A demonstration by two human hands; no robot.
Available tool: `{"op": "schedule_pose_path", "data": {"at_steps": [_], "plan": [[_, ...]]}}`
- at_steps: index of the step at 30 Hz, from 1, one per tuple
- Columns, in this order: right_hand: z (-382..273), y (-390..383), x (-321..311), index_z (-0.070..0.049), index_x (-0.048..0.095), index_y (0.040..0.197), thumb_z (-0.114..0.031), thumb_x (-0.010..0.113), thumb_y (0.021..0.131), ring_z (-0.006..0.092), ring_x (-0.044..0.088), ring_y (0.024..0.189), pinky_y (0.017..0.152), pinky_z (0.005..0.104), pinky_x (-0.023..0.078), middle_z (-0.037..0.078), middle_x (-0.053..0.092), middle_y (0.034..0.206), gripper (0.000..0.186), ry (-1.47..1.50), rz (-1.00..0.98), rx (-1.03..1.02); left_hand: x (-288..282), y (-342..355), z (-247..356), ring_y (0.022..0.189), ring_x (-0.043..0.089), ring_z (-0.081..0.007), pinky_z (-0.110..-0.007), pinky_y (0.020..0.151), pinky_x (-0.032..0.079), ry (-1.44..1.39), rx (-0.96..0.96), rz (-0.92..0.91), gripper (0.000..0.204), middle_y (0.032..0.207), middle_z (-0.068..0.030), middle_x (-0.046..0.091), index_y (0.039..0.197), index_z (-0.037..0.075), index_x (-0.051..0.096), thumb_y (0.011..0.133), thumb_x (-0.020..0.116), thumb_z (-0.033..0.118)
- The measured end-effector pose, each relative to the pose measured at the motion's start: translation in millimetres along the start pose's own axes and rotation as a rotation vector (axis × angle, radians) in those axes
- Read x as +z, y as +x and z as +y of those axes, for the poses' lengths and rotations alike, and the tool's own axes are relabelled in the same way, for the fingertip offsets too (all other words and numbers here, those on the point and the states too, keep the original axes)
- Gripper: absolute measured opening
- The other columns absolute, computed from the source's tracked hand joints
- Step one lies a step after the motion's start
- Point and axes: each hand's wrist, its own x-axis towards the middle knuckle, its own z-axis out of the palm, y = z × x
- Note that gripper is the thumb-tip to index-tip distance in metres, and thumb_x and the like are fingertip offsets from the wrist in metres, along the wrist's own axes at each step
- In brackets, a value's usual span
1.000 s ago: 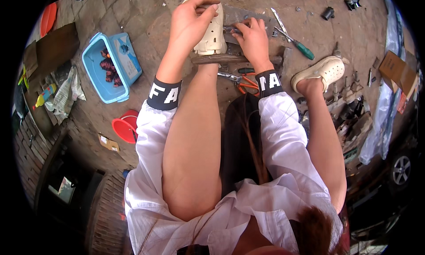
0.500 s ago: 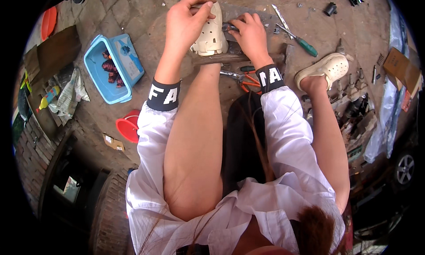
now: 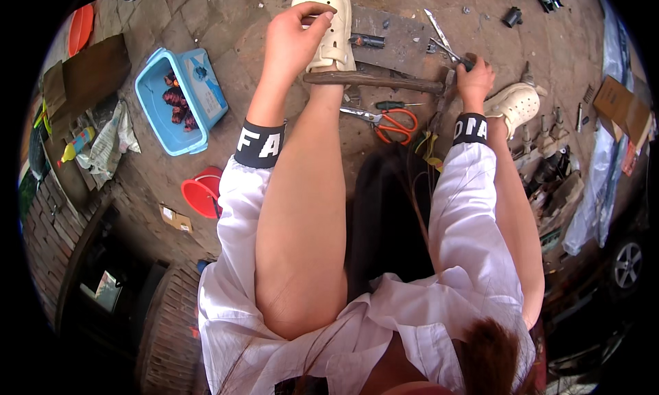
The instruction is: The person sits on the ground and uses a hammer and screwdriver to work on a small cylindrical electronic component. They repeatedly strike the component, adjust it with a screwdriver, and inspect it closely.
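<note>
My left hand (image 3: 295,41) is raised over the cream clog (image 3: 333,45) on my left foot. Its thumb and fingertips are pinched together, and whatever lies between them is too small to make out. On the right, my right hand (image 3: 476,83) has its fingers round the dark green handle of a screwdriver (image 3: 468,63), whose shaft points up and left. A silvery blade (image 3: 434,23) lies by that shaft. Between the hands, a black cylindrical part (image 3: 368,41) rests on a flat metal plate (image 3: 401,45). A hammer (image 3: 384,81) with a wooden handle lies across, nearer me.
Orange-handled scissors (image 3: 395,126) and a small green-handled screwdriver (image 3: 390,105) lie nearer me. At left stand a blue basket (image 3: 141,96) with dark reddish coils in it and a red bucket (image 3: 199,197). Metal parts (image 3: 546,131) crowd the right, near a cardboard box (image 3: 621,107).
My right hand has left the black cylindrical part, moved right and closed on the screwdriver handle. The black part now lies on the plate. My left hand stays pinched over the clog.
</note>
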Motion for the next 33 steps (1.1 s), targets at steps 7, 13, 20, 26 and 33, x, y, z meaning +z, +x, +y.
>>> {"op": "schedule_pose_path", "data": {"at_steps": [7, 13, 20, 26, 33], "plan": [[32, 5, -11, -0.010, 0.064, 0.104, -0.037, 0.074, 0.076, 0.0374, 0.054, 0.102, 0.086, 0.0464, 0.044, 0.015, 0.061, 0.103, 0.040, -0.091, -0.168, -0.106, 1, -1, 0, 0.074, 0.067, -0.0116, -0.026, 0.065, 0.052, 0.101, -0.044, -0.071, 0.021, 0.080, -0.0068, 0.070, 0.103, 0.003, 0.069, 0.088, 0.063, 0.017], [38, 10, -41, 0.000, 0.061, 0.106, -0.032, 0.063, 0.090, 0.0382, 0.063, 0.084, 0.075, 0.0413, 0.049, 0.022, 0.066, 0.093, 0.036, 0.233, -0.042, -0.111, 21, -19, 0, 0.055, 0.066, -0.0218, -0.034, 0.062, 0.053, 0.243, 0.084, -0.219, 0.021, 0.068, -0.0102, 0.068, 0.099, 0.007, 0.069, 0.085, 0.063, 0.021], [-87, 18, -140, -0.002, 0.063, 0.114, -0.030, 0.060, 0.093, 0.0123, 0.061, 0.074, 0.068, 0.0265, 0.048, 0.007, 0.067, 0.090, 0.035, 0.624, -0.541, -0.061, 45, -21, -8, 0.080, 0.065, -0.0330, -0.043, 0.069, 0.053, 0.631, 0.267, -0.367, 0.015, 0.085, -0.0136, 0.065, 0.079, 0.002, 0.066, 0.075, 0.066, 0.016], [-166, 13, -156, -0.005, 0.067, 0.098, -0.018, 0.070, 0.078, 0.0332, 0.065, 0.078, 0.069, 0.0399, 0.050, 0.016, 0.068, 0.088, 0.024, 0.257, -0.443, -0.663, 47, -46, -8, 0.077, 0.068, -0.0312, -0.037, 0.063, 0.056, 0.954, 0.409, -0.466, 0.013, 0.124, -0.0301, 0.054, 0.076, 0.002, 0.070, 0.069, 0.061, 0.007], [-203, 5, -156, -0.008, 0.067, 0.081, -0.018, 0.069, 0.075, 0.0323, 0.065, 0.075, 0.064, 0.0412, 0.052, 0.012, 0.066, 0.075, 0.012, -0.089, -0.325, -0.860, 39, -45, 4, 0.075, 0.068, -0.0305, -0.037, 0.063, 0.056, 0.964, 0.408, -0.527, 0.013, 0.132, -0.0235, 0.051, 0.078, 0.002, 0.070, 0.070, 0.061, 0.008]]}}
